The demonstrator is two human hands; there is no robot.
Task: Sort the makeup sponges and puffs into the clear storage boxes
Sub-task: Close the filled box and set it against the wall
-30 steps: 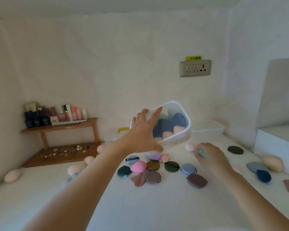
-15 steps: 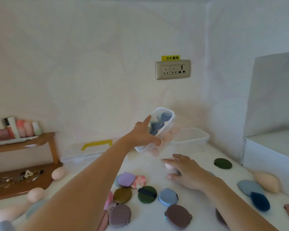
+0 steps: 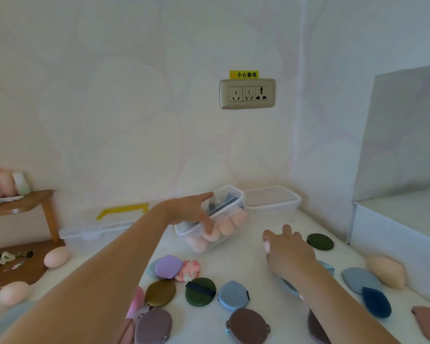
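Clear storage box (image 3: 238, 202) sits tilted at frame centre on the white counter (image 3: 246, 264), with a wall socket (image 3: 247, 93) above it and loose puffs (image 3: 200, 291) scattered below. The left hand (image 3: 186, 212) grips its rim, forefinger extended. The right hand (image 3: 288, 252) hovers palm-down at centre right; I cannot tell whether it holds anything.

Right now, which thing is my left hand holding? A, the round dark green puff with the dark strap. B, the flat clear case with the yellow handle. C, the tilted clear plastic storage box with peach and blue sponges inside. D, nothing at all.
C: the left hand grips the tilted clear plastic storage box, with the thumb across its near wall and the fingers behind it.
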